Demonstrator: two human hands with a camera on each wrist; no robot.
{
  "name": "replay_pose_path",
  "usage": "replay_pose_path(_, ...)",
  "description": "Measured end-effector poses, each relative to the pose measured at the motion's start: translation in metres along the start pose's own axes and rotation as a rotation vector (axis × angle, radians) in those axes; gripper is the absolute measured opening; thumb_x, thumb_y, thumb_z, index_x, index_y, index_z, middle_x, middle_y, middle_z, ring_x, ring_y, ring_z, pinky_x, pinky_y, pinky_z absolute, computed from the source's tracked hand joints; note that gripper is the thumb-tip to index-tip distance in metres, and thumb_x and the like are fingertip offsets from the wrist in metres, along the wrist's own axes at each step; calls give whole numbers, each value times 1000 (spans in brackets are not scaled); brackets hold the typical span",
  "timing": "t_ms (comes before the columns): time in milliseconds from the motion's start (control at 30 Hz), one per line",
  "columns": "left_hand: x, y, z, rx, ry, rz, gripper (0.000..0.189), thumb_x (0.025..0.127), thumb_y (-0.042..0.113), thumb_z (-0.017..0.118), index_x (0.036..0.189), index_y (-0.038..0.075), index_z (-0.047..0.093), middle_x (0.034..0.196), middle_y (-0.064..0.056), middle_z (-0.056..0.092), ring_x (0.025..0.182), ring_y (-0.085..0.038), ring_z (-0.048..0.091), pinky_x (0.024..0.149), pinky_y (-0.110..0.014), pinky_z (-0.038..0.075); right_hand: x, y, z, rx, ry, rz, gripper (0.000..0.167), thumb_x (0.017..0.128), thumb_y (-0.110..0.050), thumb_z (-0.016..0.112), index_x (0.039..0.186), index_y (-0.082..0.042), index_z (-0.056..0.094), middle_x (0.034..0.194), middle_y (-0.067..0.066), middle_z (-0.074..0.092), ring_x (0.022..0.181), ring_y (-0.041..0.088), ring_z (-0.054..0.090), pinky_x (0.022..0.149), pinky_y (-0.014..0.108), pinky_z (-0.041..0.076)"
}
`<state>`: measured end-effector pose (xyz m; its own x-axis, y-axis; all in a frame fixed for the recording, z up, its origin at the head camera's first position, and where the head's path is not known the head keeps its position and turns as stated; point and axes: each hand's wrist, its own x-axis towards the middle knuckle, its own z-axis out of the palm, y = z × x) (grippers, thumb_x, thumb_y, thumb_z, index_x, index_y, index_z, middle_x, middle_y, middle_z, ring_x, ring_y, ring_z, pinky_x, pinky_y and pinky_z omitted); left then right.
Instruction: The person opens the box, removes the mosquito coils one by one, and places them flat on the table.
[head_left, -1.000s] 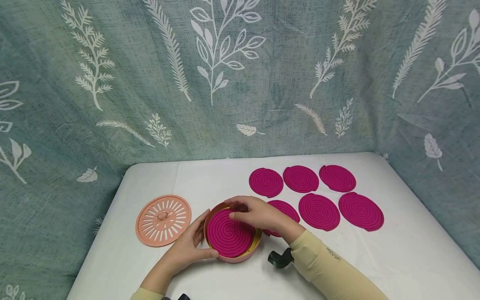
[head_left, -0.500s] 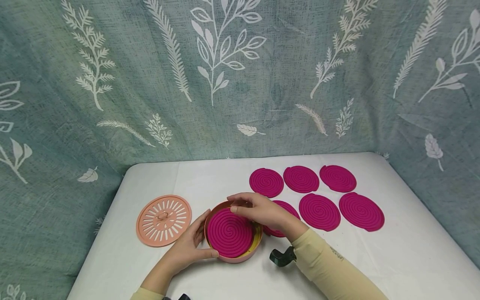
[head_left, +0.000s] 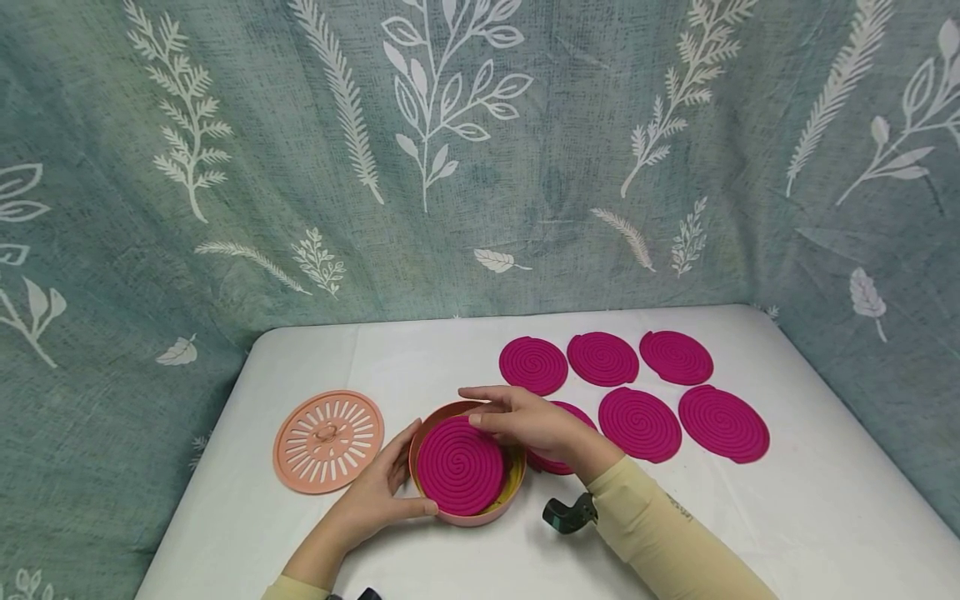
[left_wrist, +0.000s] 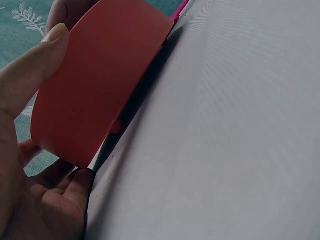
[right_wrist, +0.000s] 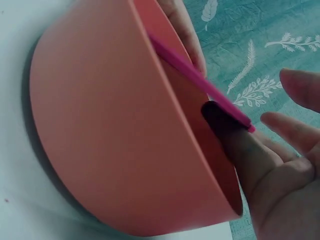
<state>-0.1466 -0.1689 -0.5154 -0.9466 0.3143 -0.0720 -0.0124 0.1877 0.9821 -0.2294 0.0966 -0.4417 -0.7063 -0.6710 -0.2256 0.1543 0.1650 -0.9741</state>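
A round coral mosquito-coil box (head_left: 471,520) stands on the table, something yellow showing inside it. My left hand (head_left: 375,498) grips its left side, thumb at the near rim and fingers round the wall. A magenta mosquito coil (head_left: 459,465) lies tilted in the box's mouth. At its far right edge is my right hand (head_left: 531,423); in the right wrist view one finger (right_wrist: 225,122) is under the raised edge of the coil, while other fingertips stay higher. The box's wall (left_wrist: 95,75) fills the space between the left thumb and fingers in the left wrist view.
The slotted coral lid (head_left: 327,442) lies left of the box. Several more magenta coils (head_left: 639,424) lie flat to the right on the white table (head_left: 802,500), one partly behind my right forearm. A leaf-patterned curtain (head_left: 480,158) hangs behind.
My right hand has shifted slightly right, and its thumb has slid from the coil's face to its edge. The coil's far side now sits a little lower. My left hand has kept still.
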Motion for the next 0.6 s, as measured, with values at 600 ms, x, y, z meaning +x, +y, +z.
replay_pose_path(600, 0, 1, 0, -15, 1, 20, 114, 65, 19, 95, 157, 27, 27, 157, 1, 32, 144, -15, 29, 112, -19, 28, -11, 6, -6, 44, -57, 69, 60, 96, -13, 64, 151, -13, 42, 120, 15, 66, 104, 26, 66, 85, 45, 60)
